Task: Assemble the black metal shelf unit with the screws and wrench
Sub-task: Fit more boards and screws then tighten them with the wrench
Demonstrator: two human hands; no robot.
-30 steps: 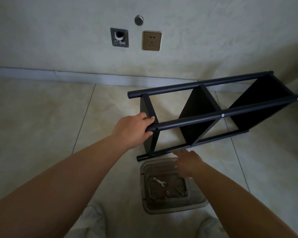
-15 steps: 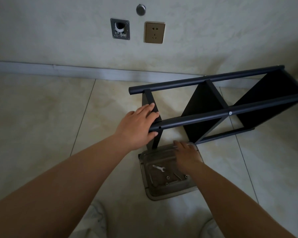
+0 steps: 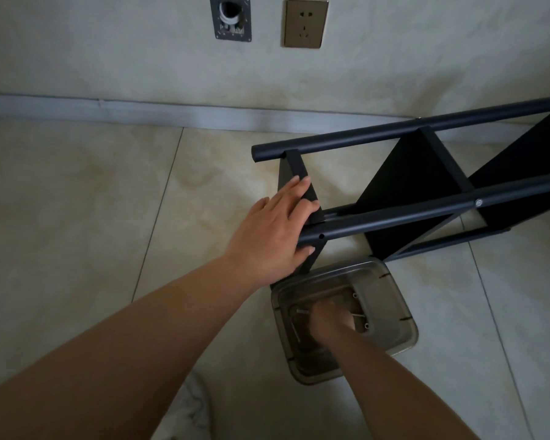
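Observation:
The black metal shelf unit [image 3: 426, 214] lies on its side on the tiled floor, its long poles running right and up out of view. My left hand [image 3: 273, 236] holds its near end, fingers laid over the end panel and thumb under the near pole. Just below the shelf stands a clear plastic container [image 3: 394, 312]. My right hand [image 3: 331, 322] reaches down into it, blurred, among loose screws [image 3: 361, 317]. The hand hides the wrench, and whether it holds anything is unclear.
A wall with a baseboard [image 3: 140, 112] runs across just behind the shelf. It carries a brass socket [image 3: 305, 22] and an open metal wall box [image 3: 232, 19]. Pale floor tiles stretch to the left. White cloth [image 3: 185, 408] shows at the bottom edge.
My right hand has dropped from the container's far rim down into it. The view has moved closer and lower. My left hand has stayed on the shelf's near end.

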